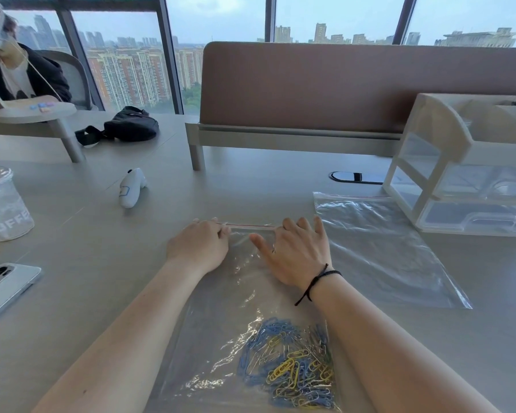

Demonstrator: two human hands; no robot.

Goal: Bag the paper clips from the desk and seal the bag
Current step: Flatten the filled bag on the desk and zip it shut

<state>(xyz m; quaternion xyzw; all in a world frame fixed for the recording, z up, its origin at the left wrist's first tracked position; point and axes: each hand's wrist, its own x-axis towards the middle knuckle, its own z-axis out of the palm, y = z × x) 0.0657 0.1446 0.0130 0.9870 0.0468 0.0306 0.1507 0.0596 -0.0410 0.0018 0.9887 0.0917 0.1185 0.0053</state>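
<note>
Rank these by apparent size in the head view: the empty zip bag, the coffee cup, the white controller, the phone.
1. empty zip bag, clearly largest.
2 and 3. phone and coffee cup: similar, both cut off by the left edge, so left unranked.
4. white controller, smallest, though it lies farther away.

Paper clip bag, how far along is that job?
Done: the paper clips lie inside the clear bag, heaped at its near end; no loose ones show on the desk. In hand: the left hand pinches the zip strip at the bag's far edge, and the right hand rests on the bag at the strip's other end. Left: closing the strip; how much is already sealed cannot be told.
</note>
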